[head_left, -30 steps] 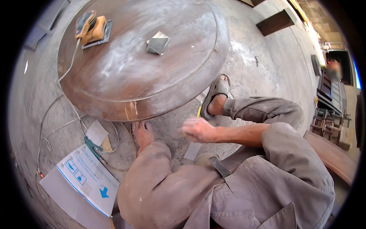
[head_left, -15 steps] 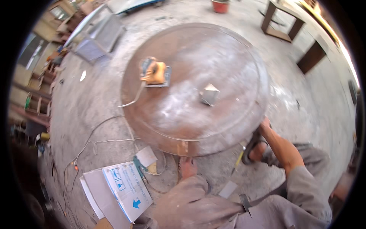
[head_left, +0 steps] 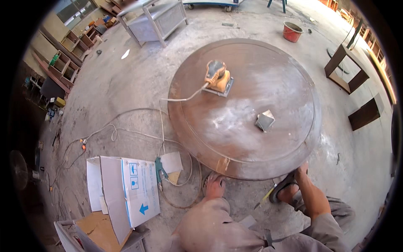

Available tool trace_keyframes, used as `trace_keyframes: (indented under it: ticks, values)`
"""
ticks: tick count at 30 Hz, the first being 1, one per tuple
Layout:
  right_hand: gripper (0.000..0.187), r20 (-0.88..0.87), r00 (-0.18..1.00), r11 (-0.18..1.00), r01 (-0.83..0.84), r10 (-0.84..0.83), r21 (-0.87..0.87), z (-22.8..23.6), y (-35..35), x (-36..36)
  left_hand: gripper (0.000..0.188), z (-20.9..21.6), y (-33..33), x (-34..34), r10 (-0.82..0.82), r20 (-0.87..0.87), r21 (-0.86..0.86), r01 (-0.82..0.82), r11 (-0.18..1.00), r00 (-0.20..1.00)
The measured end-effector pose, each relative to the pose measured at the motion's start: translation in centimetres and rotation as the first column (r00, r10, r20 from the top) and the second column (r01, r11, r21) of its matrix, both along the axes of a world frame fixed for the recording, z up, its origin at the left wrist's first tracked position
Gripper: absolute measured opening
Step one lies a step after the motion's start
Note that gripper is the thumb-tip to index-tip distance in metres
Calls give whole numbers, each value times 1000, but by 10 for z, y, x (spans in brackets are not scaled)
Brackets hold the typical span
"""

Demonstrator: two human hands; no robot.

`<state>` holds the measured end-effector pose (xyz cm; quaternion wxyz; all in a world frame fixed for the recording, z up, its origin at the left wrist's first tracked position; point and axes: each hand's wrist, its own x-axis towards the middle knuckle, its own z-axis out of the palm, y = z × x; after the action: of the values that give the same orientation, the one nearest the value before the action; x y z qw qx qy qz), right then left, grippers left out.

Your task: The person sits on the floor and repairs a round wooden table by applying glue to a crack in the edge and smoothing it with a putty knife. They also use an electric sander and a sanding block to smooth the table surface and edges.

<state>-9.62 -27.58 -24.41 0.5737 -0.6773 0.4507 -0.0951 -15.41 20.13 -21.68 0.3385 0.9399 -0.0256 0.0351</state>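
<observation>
A round brown wooden tabletop (head_left: 247,54) with pale dusty patches spreads out in front of me. At its near right rim my right hand (head_left: 301,170) closes on the edge, its fingertips hidden there. Beside my left knee, what looks like my left hand (head_left: 215,187) is at the near rim; its finger ends are too unclear to tell a grip. An orange and grey electric sander (head_left: 218,80) rests on the tabletop's far left part. Right of the middle lies a small grey block, perhaps folded sandpaper (head_left: 265,121). Neither hand touches these two.
Left of my leg are a white carton (head_left: 142,189), a green air blow gun (head_left: 159,170) and looping cords (head_left: 113,126). A yellow-handled tool (head_left: 264,197) lies by my sandalled right foot (head_left: 285,193). Beyond are a red bucket (head_left: 292,32), dark wooden frames (head_left: 346,71) and a grey cabinet (head_left: 157,25).
The view has shifted and turned, so everything appears lower and farther right. Both the sander and the grey block keep their places on the tabletop. My right hand remains at the rim.
</observation>
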Motion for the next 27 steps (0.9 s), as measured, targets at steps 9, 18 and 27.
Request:
trace_keyframes:
  ticks: [9,18,27]
  values:
    - [31,118,954,945,-245,275,-217,125,-10,-105,21,-24,-8,7,-45,53,-65,49,997,998]
    - [45,172,469,486,-871,866,-73,237,146,-62,15,-17,-6,12,-62,83,-39,66,997,995]
    - [46,-65,64,54,-987,996,-149,254,228,16,12,-21,-5,9,-27,82,-62,32,998,996]
